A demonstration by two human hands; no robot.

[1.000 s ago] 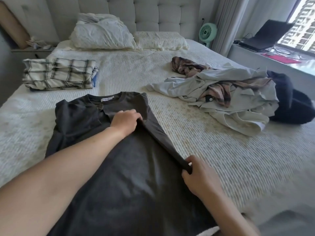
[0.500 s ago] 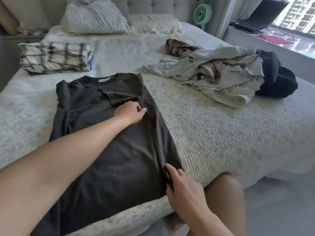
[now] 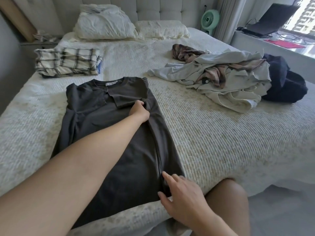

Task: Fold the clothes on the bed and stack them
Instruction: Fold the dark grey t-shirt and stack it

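A dark grey T-shirt (image 3: 109, 133) lies flat on the bed (image 3: 213, 142), collar away from me, with its right side folded inward in a long strip. My left hand (image 3: 139, 110) reaches across the shirt and pinches the fabric at the folded sleeve below the collar. My right hand (image 3: 180, 193) rests at the hem near the bed's front edge, fingers straight, touching the lower end of the folded strip. A stack of folded plaid clothes (image 3: 68, 62) sits at the far left. An unfolded pile of pale and plaid garments (image 3: 221, 77) lies at the right.
A dark navy garment (image 3: 286, 82) lies beside the pile at the bed's right edge. Two pillows (image 3: 105, 24) lean on the headboard. A green fan (image 3: 209, 19) and a laptop (image 3: 272, 17) stand beyond the bed. My knee (image 3: 228, 198) is against the mattress front.
The shirt's right side has been laid over onto the body. My right hand moved down from the fold's edge to the hem; my left hand shifted slightly toward the sleeve.
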